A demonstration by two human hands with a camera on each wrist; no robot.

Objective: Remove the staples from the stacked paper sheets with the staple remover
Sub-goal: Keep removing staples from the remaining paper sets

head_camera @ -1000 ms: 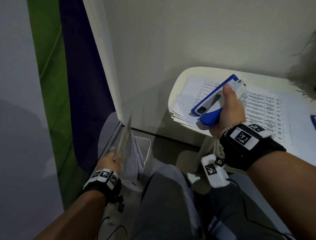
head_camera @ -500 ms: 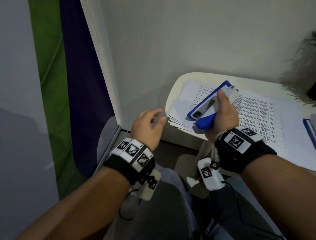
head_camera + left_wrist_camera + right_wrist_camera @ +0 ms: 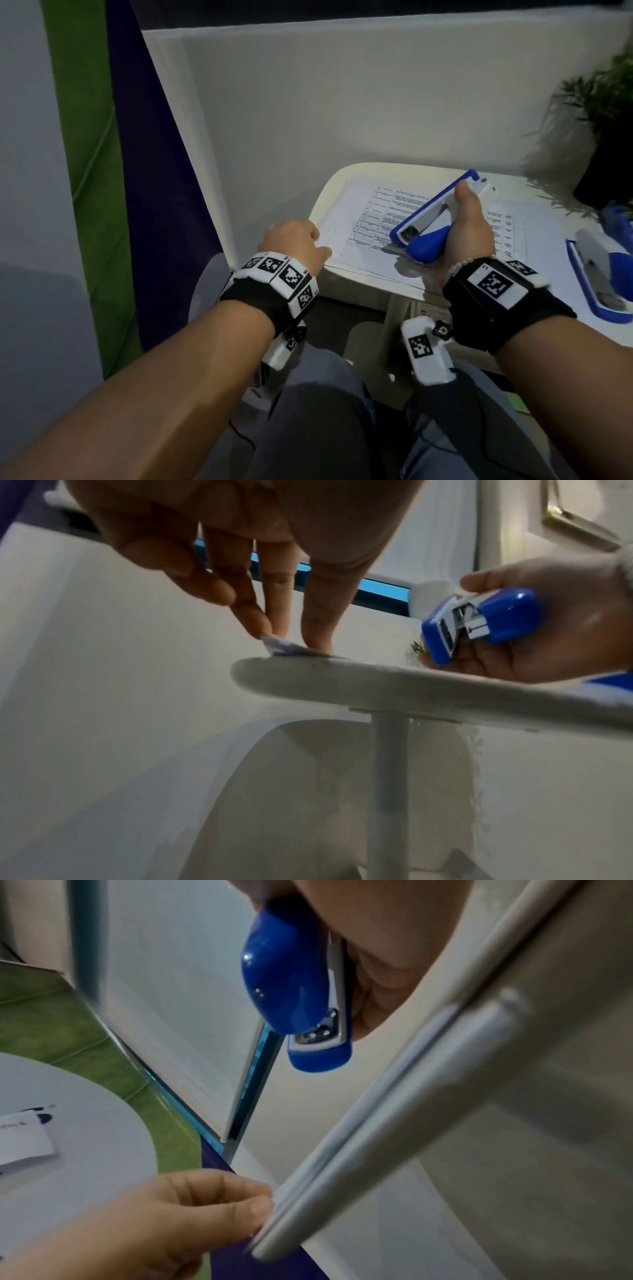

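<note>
A stack of printed paper sheets lies on the small white table. My left hand is at the stack's near left corner. In the left wrist view its thumb and a finger pinch the slightly lifted paper corner. My right hand grips the blue and white staple remover and holds it tilted just above the sheets, nose pointing left and down. The remover's metal nose stands clear of the paper. No staple can be made out.
A second blue and white stapler-like tool lies on the table at the right. A potted plant stands at the back right corner. A white wall runs behind the table, and my knees are below its front edge.
My left hand, which held loose sheets low at the left a second ago, let them go, rose and now pinches the stack's corner. The right hand kept the remover over the sheets.
</note>
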